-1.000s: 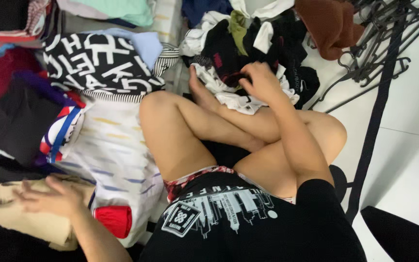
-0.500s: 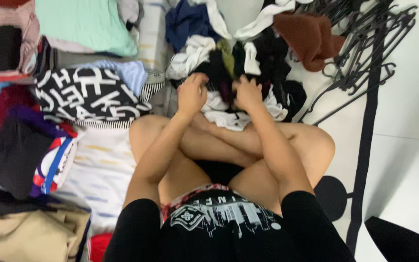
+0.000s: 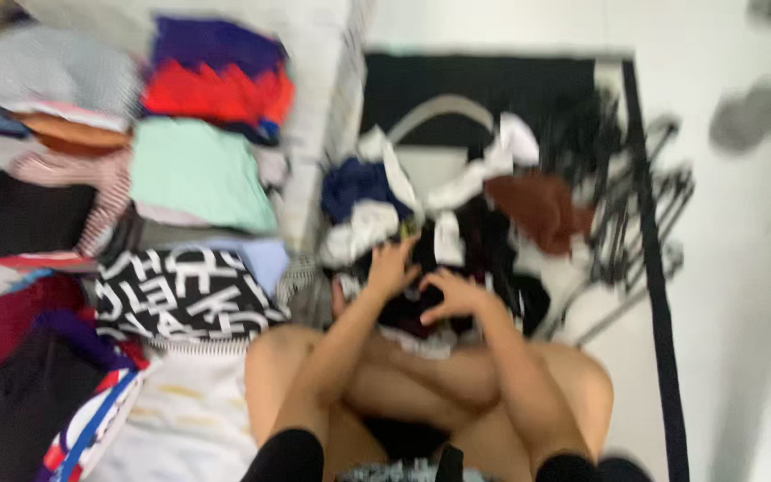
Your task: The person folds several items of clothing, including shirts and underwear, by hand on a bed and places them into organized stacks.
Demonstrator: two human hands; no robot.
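Fingers (image 3: 403, 253) of both hands dig into dark garment (image 3: 408, 308) between them.

A pale, glossy floor (image 3: 742, 232) under bright light, with a patterned bedsheet (image 3: 189, 419) spread at left

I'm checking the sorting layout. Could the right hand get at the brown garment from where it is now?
Probably yes. The right hand rests in the clothes pile, and the brown garment lies uncovered on top just beyond it, with nothing between them, though the picture is blurred.
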